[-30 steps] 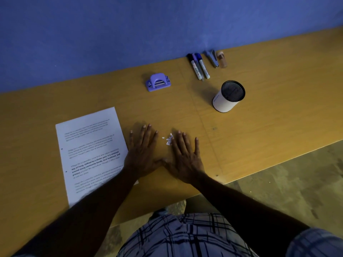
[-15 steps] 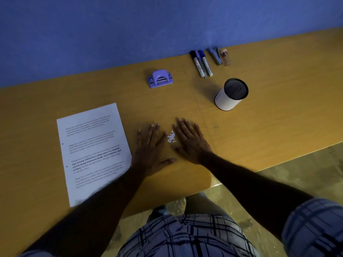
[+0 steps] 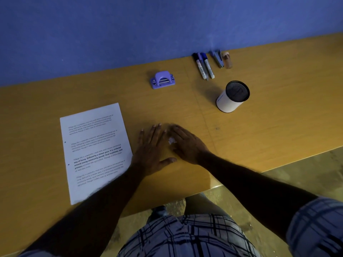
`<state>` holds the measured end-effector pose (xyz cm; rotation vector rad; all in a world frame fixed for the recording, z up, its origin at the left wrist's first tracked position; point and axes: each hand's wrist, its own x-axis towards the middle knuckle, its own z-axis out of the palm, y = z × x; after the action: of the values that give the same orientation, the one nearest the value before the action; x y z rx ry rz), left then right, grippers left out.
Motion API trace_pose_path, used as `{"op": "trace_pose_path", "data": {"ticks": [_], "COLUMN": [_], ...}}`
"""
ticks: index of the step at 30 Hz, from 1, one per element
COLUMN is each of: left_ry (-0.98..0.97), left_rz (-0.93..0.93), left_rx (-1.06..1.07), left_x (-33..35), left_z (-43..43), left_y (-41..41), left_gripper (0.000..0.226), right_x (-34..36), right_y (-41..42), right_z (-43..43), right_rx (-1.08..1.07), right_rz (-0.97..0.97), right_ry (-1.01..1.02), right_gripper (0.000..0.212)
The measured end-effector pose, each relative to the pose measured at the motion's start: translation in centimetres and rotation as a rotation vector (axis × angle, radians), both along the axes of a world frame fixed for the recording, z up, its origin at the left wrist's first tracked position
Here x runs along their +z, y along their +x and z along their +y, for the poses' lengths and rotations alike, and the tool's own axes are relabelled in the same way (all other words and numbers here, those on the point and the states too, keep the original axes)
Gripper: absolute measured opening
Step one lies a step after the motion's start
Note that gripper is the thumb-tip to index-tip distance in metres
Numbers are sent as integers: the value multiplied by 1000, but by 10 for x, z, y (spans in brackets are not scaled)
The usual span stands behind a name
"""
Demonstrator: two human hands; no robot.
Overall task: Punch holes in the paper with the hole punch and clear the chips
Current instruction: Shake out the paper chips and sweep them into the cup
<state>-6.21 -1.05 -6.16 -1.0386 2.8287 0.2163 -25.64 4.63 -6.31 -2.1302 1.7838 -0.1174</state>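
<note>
A printed white paper (image 3: 96, 151) lies flat on the wooden table (image 3: 259, 127), with two small holes near its left edge. The purple hole punch (image 3: 162, 80) stands farther back near the blue wall. A small heap of white paper chips (image 3: 171, 140) lies between my hands. My left hand (image 3: 152, 153) rests flat on the table, fingers spread, just left of the chips. On the right side of the heap, my right hand (image 3: 187, 143) is flat with fingers together, its edge touching the chips. Neither hand holds anything.
A white cylindrical holder with a black mesh top (image 3: 233, 96) stands at the right. Markers (image 3: 204, 65), a stapler (image 3: 216, 58) and a small bottle (image 3: 227, 59) lie against the wall. The table's front edge (image 3: 213, 188) is just below my hands.
My right hand has swept left toward my left hand, pushing the chips into a tighter heap between them. The left hand has shifted slightly forward.
</note>
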Motion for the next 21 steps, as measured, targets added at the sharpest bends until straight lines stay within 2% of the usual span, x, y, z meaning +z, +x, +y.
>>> {"op": "trace_pose_path", "data": {"ticks": [6, 11, 21], "left_ry": [-5, -8, 6], "left_rz": [29, 22, -2], "left_rx": [13, 20, 20], "left_x": [2, 0, 2], "left_z": [-4, -4, -3], "left_y": [3, 8, 9], "left_gripper": [104, 100, 96], "right_x": [-5, -1, 9], "right_y": [5, 2, 5], "right_z": [16, 19, 7], "right_rx": [161, 181, 220], "right_rz": [40, 14, 44], "right_ry": [-62, -208, -328], "right_gripper": [54, 48, 36]}}
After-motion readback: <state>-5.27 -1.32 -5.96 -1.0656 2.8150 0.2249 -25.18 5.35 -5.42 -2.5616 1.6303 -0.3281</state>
